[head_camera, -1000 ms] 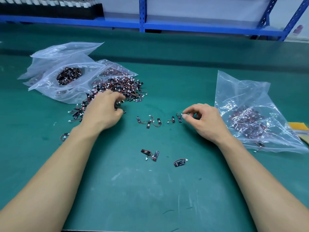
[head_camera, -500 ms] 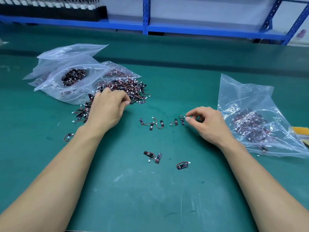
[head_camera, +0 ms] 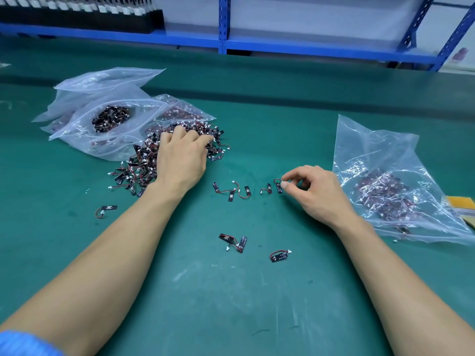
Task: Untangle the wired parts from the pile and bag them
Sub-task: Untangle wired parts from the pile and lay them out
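A tangled pile of small black wired parts (head_camera: pixel 144 160) with red wires and white plugs lies on the green mat at the left. My left hand (head_camera: pixel 181 155) rests on top of the pile, its fingers curled into the parts. My right hand (head_camera: pixel 316 191) pinches one loose wired part (head_camera: pixel 278 185) between thumb and forefinger, low on the mat. Several separated parts (head_camera: pixel 232 191) lie in a row between my hands. A clear bag (head_camera: pixel 380 160) holding bagged parts lies at the right.
Clear zip bags (head_camera: pixel 102 119) with more parts lie behind the pile at the left. Loose parts lie near me (head_camera: pixel 234 242) (head_camera: pixel 279 255) and at the left (head_camera: pixel 106 209). A yellow pad (head_camera: pixel 461 202) peeks from under the right bag. Blue shelving (head_camera: pixel 223 42) lines the back.
My left hand has moved farther up onto the pile and dug its fingers in. My right hand has stayed at the same loose part, still pinching it.
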The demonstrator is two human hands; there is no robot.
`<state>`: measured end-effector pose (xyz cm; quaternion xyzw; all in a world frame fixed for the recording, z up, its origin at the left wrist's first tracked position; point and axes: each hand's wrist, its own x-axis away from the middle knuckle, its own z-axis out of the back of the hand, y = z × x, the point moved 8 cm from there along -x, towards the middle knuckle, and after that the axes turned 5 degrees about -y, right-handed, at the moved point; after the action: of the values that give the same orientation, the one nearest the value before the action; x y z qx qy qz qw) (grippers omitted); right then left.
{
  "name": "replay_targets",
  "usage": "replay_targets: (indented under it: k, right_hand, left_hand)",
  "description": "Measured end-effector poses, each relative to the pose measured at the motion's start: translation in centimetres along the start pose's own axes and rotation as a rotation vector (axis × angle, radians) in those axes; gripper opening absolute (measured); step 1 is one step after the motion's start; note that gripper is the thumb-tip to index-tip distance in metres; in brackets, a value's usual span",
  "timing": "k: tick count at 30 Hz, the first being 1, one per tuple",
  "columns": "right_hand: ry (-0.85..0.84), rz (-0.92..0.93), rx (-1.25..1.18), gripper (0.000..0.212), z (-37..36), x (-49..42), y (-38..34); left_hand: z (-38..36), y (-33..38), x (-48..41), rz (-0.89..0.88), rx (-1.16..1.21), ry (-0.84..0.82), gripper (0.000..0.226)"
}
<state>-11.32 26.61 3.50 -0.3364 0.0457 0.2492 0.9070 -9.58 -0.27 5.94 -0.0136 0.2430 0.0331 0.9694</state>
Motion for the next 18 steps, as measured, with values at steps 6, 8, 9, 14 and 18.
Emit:
replay_targets:
  k: [6,8,9,14,18]
  right_hand:
    - [0.001,-0.011,-0.009,0.003,0.1,0.0,0.2]
    - [-0.002,-0.006,-0.002,0.003,0.0,-0.1,0.1]
    - [-0.002,-0.004,-0.001,0.004,0.0,-0.1,0.0]
    - [0.010,-0.003,-0.009,0.006,0.2,0.1,0.0]
    - [0.019,-0.009,-0.006,0.003,0.2,0.1,0.0]
  left_hand:
    - [-1.3,-0.3,-0.5,0.043,-0.034,-0.070,0.031]
    - [-1.1,-0.4,-0.5,0.052,-0.027,-0.060,0.027]
    - [-0.9,-0.5,-0.6,0.060,-0.027,-0.051,0.025]
    - [-0.4,-0.8,-0.6,0.085,-0.021,-0.030,0.020]
    - [-0.6,-1.0,-0.6,0.076,-0.017,-0.022,0.019]
